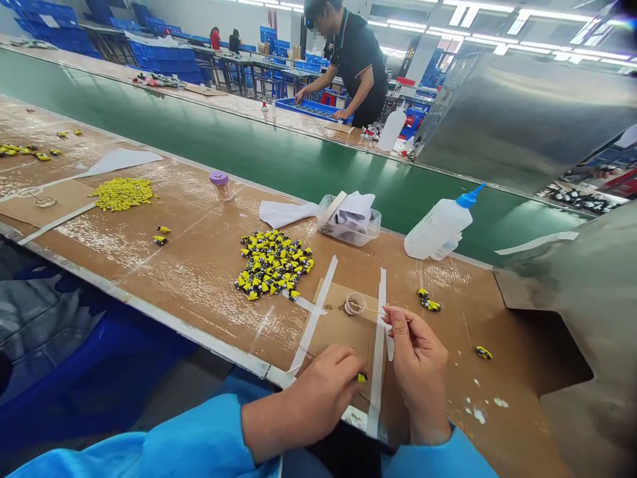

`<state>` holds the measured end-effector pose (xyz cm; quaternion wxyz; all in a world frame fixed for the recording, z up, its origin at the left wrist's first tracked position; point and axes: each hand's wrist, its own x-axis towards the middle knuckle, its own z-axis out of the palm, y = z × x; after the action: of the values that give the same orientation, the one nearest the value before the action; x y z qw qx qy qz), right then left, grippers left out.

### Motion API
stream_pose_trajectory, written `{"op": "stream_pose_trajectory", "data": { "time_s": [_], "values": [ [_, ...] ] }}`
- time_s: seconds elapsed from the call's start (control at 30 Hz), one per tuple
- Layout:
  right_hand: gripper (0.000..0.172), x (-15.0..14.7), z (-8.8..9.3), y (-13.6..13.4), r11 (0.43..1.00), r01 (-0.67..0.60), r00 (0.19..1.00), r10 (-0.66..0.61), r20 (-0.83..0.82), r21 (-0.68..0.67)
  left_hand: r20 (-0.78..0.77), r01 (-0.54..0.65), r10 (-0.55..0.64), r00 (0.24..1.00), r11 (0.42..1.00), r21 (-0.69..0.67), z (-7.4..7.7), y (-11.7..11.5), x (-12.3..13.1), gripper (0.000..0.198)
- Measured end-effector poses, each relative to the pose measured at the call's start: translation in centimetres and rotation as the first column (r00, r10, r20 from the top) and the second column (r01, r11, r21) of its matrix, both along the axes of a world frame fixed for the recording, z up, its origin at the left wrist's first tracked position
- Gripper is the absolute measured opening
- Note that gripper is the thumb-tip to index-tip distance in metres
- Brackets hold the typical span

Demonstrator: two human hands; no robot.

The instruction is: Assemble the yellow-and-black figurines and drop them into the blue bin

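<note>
Your left hand (318, 401) pinches a small yellow-and-black moulded piece (361, 378) between closed fingertips, at the edge of a brown cardboard pad (343, 325) taped to the scuffed brown workbench (199, 279). Your right hand (418, 358) closes its fingers on a thin pale strand (373, 309). Beyond lie a heap of yellow-and-black moulded pieces (273, 263), a clear plastic tub of white tissue (348, 222), and a white plastic bottle with a blue nozzle (438, 227).
</note>
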<state>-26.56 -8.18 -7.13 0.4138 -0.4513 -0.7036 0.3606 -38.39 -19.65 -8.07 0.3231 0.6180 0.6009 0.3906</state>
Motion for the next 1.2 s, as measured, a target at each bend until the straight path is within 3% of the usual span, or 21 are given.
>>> {"op": "stream_pose_trajectory", "data": {
  "time_s": [0.1,0.2,0.3,0.4,0.5,0.63,0.8,1.0,1.2],
  "values": [
    [0.031,-0.1,-0.1,0.2,0.999,-0.046,0.999,0.046,0.011,-0.001,0.306,-0.138,0.162,0.938,0.985,-0.1,-0.1,-0.2,-0.4,0.022],
    [0.035,-0.2,-0.2,0.4,0.996,-0.071,0.997,0.073,0.022,-0.057,0.625,-0.193,0.303,0.72,0.952,-0.239,-0.2,-0.1,-0.9,0.027],
    [0.053,0.1,-0.5,0.1,0.983,-0.027,0.999,0.031,0.018,-0.184,0.756,-0.195,0.349,0.553,0.937,-0.29,0.1,0.0,-1.3,0.032],
    [0.046,1.2,-1.1,-1.0,0.956,-0.033,0.999,0.042,0.027,-0.29,0.773,-0.206,0.361,0.521,0.933,-0.296,0.5,0.0,-1.4,0.03],
    [0.034,2.0,-1.6,-2.7,0.934,-0.151,0.987,0.159,-0.001,-0.324,0.791,-0.192,0.346,0.505,0.938,-0.288,0.6,0.0,-1.4,0.029],
    [0.02,1.8,-1.0,-4.6,0.946,-0.295,0.955,0.295,-0.021,-0.137,0.836,-0.142,0.287,0.468,0.958,-0.249,0.6,0.0,-1.2,0.025],
    [0.013,1.2,-0.3,-5.2,0.956,-0.263,0.965,0.261,0.031,0.133,0.898,-0.104,0.241,0.369,0.97,-0.218,0.8,-0.2,-1.1,0.022],
    [0.01,1.2,-0.3,-5.3,0.941,-0.284,0.959,0.284,0.028,0.183,0.913,-0.045,0.259,0.315,0.965,-0.258,0.6,-0.4,-1.2,0.029],
    [0.01,1.3,-0.3,-5.2,0.962,-0.259,0.966,0.259,0.016,0.091,0.921,-0.068,0.267,0.285,0.964,-0.258,0.6,-0.3,-1.2,0.024]
  ]
}}
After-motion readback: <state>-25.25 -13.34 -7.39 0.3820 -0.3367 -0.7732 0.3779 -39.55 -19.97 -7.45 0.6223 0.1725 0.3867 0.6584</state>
